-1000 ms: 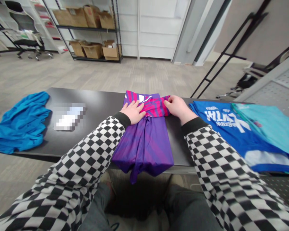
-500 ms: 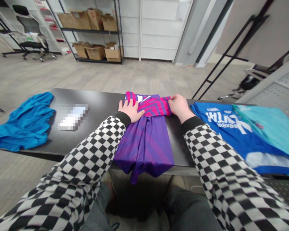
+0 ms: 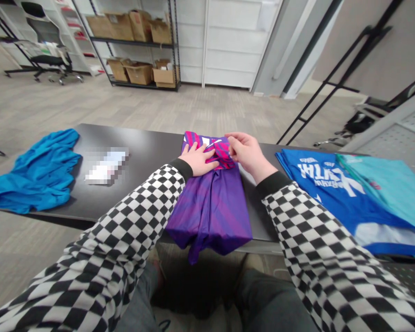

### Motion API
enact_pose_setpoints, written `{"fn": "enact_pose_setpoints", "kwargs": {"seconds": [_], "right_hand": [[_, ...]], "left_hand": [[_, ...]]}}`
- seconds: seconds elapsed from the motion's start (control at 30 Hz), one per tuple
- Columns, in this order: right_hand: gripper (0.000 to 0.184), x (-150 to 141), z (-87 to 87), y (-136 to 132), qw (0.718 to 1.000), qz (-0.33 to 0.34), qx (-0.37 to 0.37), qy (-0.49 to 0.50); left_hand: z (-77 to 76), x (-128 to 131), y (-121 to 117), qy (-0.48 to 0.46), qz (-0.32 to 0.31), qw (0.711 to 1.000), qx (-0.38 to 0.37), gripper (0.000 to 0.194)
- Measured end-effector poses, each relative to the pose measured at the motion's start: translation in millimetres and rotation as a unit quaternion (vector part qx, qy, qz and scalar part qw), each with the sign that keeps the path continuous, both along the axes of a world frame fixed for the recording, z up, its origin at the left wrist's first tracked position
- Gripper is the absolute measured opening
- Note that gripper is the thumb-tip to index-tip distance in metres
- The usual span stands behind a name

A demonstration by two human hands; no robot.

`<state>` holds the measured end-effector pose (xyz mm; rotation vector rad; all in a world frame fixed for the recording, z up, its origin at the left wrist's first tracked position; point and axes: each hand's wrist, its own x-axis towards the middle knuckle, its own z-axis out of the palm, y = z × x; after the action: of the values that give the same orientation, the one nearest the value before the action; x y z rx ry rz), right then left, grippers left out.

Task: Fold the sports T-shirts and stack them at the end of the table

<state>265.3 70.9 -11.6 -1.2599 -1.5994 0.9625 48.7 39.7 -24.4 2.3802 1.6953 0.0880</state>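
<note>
A purple and pink jersey lies partly folded on the dark table, its lower end hanging over the near edge. My left hand rests on its upper part with the fingers spread over the pink-striped cloth. Opposite, my right hand pinches the edge of the pink-striped sleeve, which is folded in over the body of the jersey. The fingertips of my right hand are partly hidden behind the hand.
Crumpled blue cloth lies at the table's left end, with a blurred-out object beside it. To the right are a blue jersey and a turquoise one. Beyond the table stands a shelf with cardboard boxes.
My right hand has moved left, bringing the pink-striped sleeve inward over the jersey. My left hand stays spread on the cloth. The view has shifted slightly.
</note>
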Motion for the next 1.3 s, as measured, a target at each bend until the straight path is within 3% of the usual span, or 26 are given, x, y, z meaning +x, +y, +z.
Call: {"fn": "enact_pose_setpoints", "kwargs": {"seconds": [0.07, 0.17, 0.23, 0.3, 0.4, 0.47, 0.63, 0.77, 0.87, 1.0, 1.13, 1.23, 1.3], "right_hand": [[0.039, 8.4, -4.4, 5.0, 0.998, -0.058, -0.009, 0.018], [0.034, 26.2, -7.9, 11.9, 0.989, -0.115, 0.024, -0.085], [0.027, 34.0, -6.5, 9.7, 0.977, -0.073, 0.054, -0.194], [0.034, 36.9, -2.3, 1.9, 0.958, 0.010, 0.067, -0.278], [0.043, 36.0, 5.0, -11.7, 0.938, 0.124, 0.057, -0.319], [0.038, 34.3, 7.2, -16.5, 0.929, 0.147, 0.052, -0.335], [0.017, 30.0, 9.1, -12.2, 0.892, 0.065, 0.058, -0.444], [0.032, 36.2, 20.3, -8.1, 0.882, -0.032, 0.011, -0.469], [0.041, 45.9, 25.7, -9.1, 0.884, -0.002, -0.063, -0.463], [0.054, 49.2, 20.0, -9.4, 0.891, 0.059, -0.151, -0.424], [0.064, 36.3, 7.8, -2.5, 0.889, -0.045, -0.061, -0.452], [0.050, 27.9, 1.2, 2.2, 0.882, -0.066, -0.020, -0.466], [0.036, 26.6, -0.7, 2.5, 0.899, -0.062, -0.030, -0.432]], "left_hand": [[0.3, -1.0, 0.7, -0.004, -0.010, 1.000, 0.014, 0.076], [1.6, -2.5, 0.1, -0.005, -0.031, 0.999, 0.031, 0.065], [2.6, -3.5, -0.5, -0.002, -0.038, 0.999, 0.034, 0.066], [3.2, -4.1, 0.3, -0.010, -0.052, 0.998, 0.038, 0.069], [1.8, -3.3, 4.3, -0.052, -0.096, 0.993, 0.049, 0.076], [-0.3, -1.2, 7.4, -0.064, -0.108, 0.991, 0.045, 0.082], [-5.1, 4.8, 9.1, -0.009, -0.083, 0.997, 0.006, 0.102], [-6.4, 6.8, 7.6, 0.003, -0.057, 0.998, 0.004, 0.115], [-4.8, 8.4, 7.4, 0.005, -0.048, 0.999, 0.008, 0.114], [-0.8, 14.4, 6.2, -0.001, -0.109, 0.994, 0.028, 0.080], [-0.7, 21.2, 3.3, 0.010, -0.145, 0.989, 0.004, 0.079], [-3.4, 22.6, 2.5, 0.003, -0.138, 0.990, 0.003, 0.091], [-5.0, 22.1, 2.8, 0.000, -0.135, 0.991, 0.003, 0.094]]}}
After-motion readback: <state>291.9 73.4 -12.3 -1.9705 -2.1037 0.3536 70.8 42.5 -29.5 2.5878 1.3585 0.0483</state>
